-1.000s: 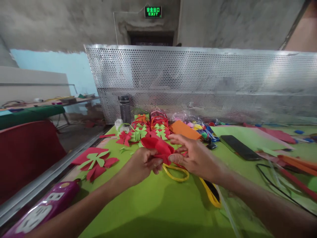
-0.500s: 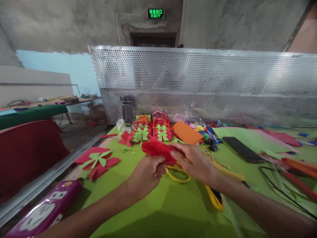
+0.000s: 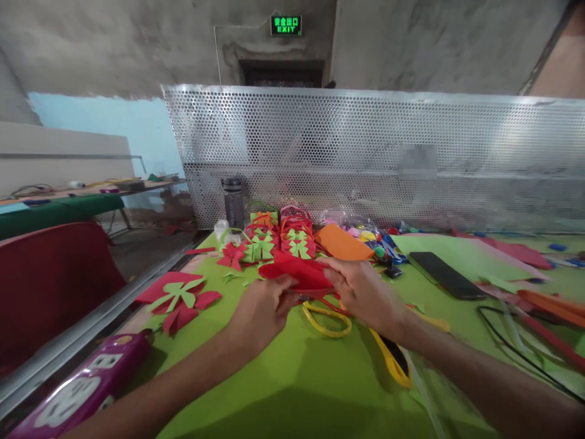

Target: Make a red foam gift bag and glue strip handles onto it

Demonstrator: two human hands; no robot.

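Surface: I see a lime-green surface (image 3: 292,390) strewn with paper bows (image 3: 262,244), an orange sheet (image 3: 342,242), a black phone (image 3: 445,275), yellow-handled scissors (image 3: 326,320) and a purple power strip (image 3: 77,390).
Room: a perforated metal screen (image 3: 365,152) backs it — bare concrete wall and a green exit sign (image 3: 286,25) above.
Hands: my left hand (image 3: 262,308) and right hand (image 3: 361,289) both have fingers pinching the red paper (image 3: 304,273), held just above the scissors.
Change: the paper now lies flatter and wider than half a second ago — the hands have moved slightly apart.
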